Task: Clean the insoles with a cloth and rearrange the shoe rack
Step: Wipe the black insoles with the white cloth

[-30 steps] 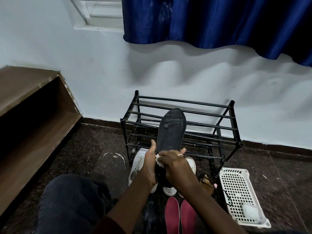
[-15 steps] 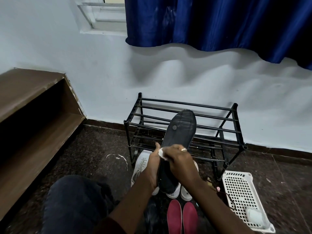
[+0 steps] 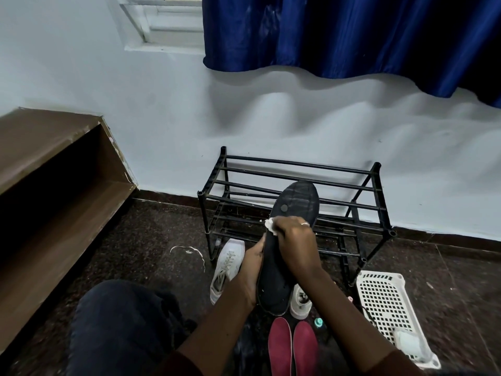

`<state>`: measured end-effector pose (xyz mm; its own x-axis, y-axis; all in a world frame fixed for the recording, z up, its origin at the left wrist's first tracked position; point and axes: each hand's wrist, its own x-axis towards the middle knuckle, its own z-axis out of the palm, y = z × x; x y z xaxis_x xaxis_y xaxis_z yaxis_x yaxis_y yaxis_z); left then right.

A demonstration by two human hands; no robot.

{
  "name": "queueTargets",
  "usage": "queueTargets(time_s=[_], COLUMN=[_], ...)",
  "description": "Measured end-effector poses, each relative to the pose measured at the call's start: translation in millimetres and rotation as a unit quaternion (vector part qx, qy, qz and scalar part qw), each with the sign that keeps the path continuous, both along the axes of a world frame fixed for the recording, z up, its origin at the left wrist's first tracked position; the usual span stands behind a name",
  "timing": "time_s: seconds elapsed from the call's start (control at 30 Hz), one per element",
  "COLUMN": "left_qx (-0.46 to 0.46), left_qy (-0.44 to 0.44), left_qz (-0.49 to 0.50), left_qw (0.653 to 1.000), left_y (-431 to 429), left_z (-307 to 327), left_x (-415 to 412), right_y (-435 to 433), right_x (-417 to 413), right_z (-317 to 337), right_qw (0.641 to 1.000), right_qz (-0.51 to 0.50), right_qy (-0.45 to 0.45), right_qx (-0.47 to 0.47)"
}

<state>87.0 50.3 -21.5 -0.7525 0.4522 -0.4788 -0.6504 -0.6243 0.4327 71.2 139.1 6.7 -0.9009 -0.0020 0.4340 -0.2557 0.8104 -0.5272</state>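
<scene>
Dark speckled stone floor (image 3: 151, 240) meets a pale painted wall (image 3: 162, 118); a blue curtain (image 3: 339, 33) hangs above. A brown wooden shelf unit (image 3: 54, 185) runs along the floor's left edge.

Black metal-bar shoe rack (image 3: 298, 164): stands at the floor's far edge against the wall, and no shoe shows on its bars. White perforated plastic basket (image 3: 385, 302): on the floor just right of the rack's near right leg. Two white lace-up sneakers (image 3: 226, 267): on the floor in front of the rack, one at each side of the arms. Pair of maroon insoles (image 3: 279, 346): flat and side by side at the floor's near edge.

Black foam insole (image 3: 296, 204): off the floor, held in front of the rack, toe up and tilted right, heel low.

- Left hand (image 3: 253, 264): clamped on the insole's left edge at mid-length, thumb on the front face.
- Right hand (image 3: 295, 240): fingers curled over a small white cloth (image 3: 271, 225), pressing it on the face just below the toe area.

Judgement: step in hand is wiping this insole; the rack work is not yet begun. To do it well:

1. Brace from behind with the left hand, since the foam likely bends under pressure.
2. Wipe in long strokes from toe to heel, covering the edges.
3. Refold the cloth to a fresh face once soiled.
4. Shift the left grip to reach the patch it covers.
</scene>
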Motion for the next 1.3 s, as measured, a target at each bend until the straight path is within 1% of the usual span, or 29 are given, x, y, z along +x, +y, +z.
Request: queueTargets(time_s=[0.03, 0.07, 0.1, 0.17, 0.2, 0.23, 0.27, 0.33, 0.37, 0.43, 0.5, 0.57, 0.63, 0.7, 0.83, 0.93, 1.0, 1.07, 1.17, 1.23, 1.3], left_qx=[-0.007, 0.018, 0.023, -0.006, -0.029, -0.021, 0.008, 0.033, 0.048, 0.042, 0.043, 0.05, 0.069, 0.058, 0.071, 0.074, 0.079, 0.076, 0.076, 0.075, 0.074], left_qy=[0.001, -0.002, -0.015, -0.009, 0.011, 0.021, 0.015, 0.004, 0.001, 0.004, 0.006, 0.018, 0.029, 0.024, 0.049, 0.044, 0.033, 0.023, 0.021, 0.01, 0.002], left_qz=[0.002, 0.002, 0.008, 0.007, 0.004, 0.004, 0.002, 0.019, 0.022, 0.025, 0.012, 0.02, 0.027, 0.043, 0.034, 0.01, 0.026, 0.034, 0.048, 0.054, 0.053], left_qw=[1.0, 1.0, 1.0, 1.0, 0.999, 1.0, 1.0, 0.999, 0.999, 0.999, 0.999, 0.998, 0.997, 0.997, 0.996, 0.996, 0.996, 0.996, 0.996, 0.996, 0.996], left_y=[-0.3, -2.0, -3.2, -6.6, -9.6, -11.8, -13.7, -13.8, -13.4, -12.7, -12.6, -8.7, -7.0, -6.4, -9.0, -12.9, -15.4, -16.3, -16.5, -15.6, -13.0], left_z=[-8.6, -14.6, -11.4, -14.4, -16.1, -12.9, -11.4, -12.7, -12.9, -13.5, -13.5, -13.5, -12.2, -11.2, -10.1, -0.9, 3.3, 6.9, 4.6, 4.0, 1.4], left_x=[-1.6, -4.6, -6.4, -8.6, -9.0, -10.5, -12.1, -15.8, -16.2, -16.3, -13.2, -9.6, -6.3, -6.9, -15.4, -21.8, -27.2, -28.2, -27.3, -25.4, -23.2], right_y=[-2.2, -4.6, -6.3, -8.5, -9.8, -10.8, -11.3, -11.6, -11.3, -10.1, -9.6, -8.7, -7.3, -8.3, -20.7, -22.7, -19.6, -14.6, -6.2, -0.8, 2.5], right_x=[3.9, 9.3, 15.1, 30.3, 39.6, 48.4, 55.8, 64.0, 64.7, 58.4, 44.7, 26.9, 11.4, 5.7, 23.0, 43.0, 56.4, 67.6, 69.9, 64.6, 58.3], right_z=[-1.7, -3.6, -7.3, -14.1, -14.6, -14.5, -14.0, -13.7, -13.8, -16.6, -16.0, -11.5, -5.0, -0.7, -1.5, -5.0, -7.4, -11.2, -15.9, -16.4, -14.3], right_qw=[1.0, 0.999, 0.998, 0.996, 0.994, 0.992, 0.99, 0.987, 0.986, 0.99, 0.995, 0.998, 1.0, 1.0, 0.998, 0.996, 0.992, 0.988, 0.985, 0.986, 0.988], right_qz=[0.016, 0.037, 0.055, 0.088, 0.105, 0.122, 0.136, 0.156, 0.159, 0.14, 0.098, 0.051, 0.011, -0.007, 0.051, 0.093, 0.115, 0.137, 0.157, 0.159, 0.146], right_qy=[0.011, 0.007, -0.002, -0.017, -0.021, -0.017, -0.004, 0.022, 0.025, 0.018, -0.006, -0.019, -0.014, -0.008, -0.005, 0.007, 0.016, 0.033, 0.032, 0.034, 0.036], right_qx=[0.003, 0.008, 0.011, 0.006, -0.006, -0.018, -0.025, -0.029, -0.034, -0.028, -0.009, 0.015, 0.025, 0.023, 0.021, -0.013, -0.046, -0.056, -0.068, -0.035, 0.025])
